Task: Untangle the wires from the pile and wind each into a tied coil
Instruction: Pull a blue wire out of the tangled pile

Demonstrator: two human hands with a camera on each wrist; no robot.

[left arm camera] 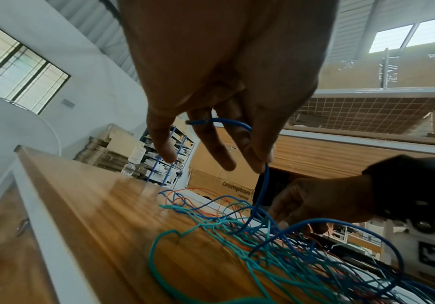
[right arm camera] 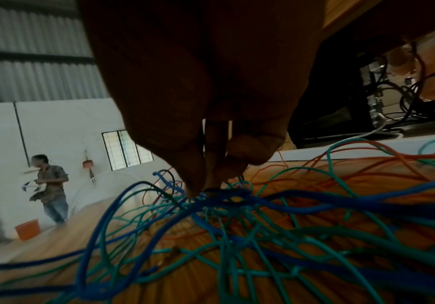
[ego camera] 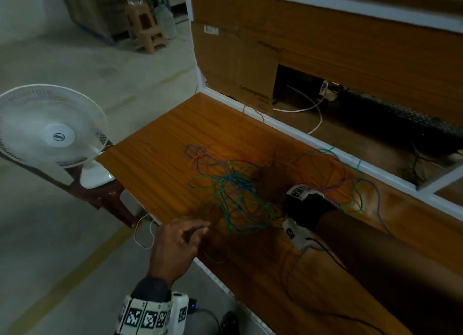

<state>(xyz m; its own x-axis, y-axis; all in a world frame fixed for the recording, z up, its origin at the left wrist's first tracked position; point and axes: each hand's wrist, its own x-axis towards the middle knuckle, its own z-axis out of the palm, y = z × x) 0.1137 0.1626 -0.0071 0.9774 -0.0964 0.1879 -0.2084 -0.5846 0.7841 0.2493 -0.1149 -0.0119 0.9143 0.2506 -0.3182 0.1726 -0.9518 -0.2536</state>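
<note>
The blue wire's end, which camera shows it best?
The left wrist view: the blue wire's end pokes out between the left hand's fingers. The head view shows only a short blue bit there; the right wrist view shows tangled loops.

In the head view the right hand (ego camera: 269, 182) is a dark blur over the wire pile (ego camera: 235, 192), fingers indistinct. The right forearm (ego camera: 390, 259) runs off the frame's edge.

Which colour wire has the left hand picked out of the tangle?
The blue wire: its free end is pinched in the left hand above the table. The green wires and orange wires lie loose in the pile.
</note>
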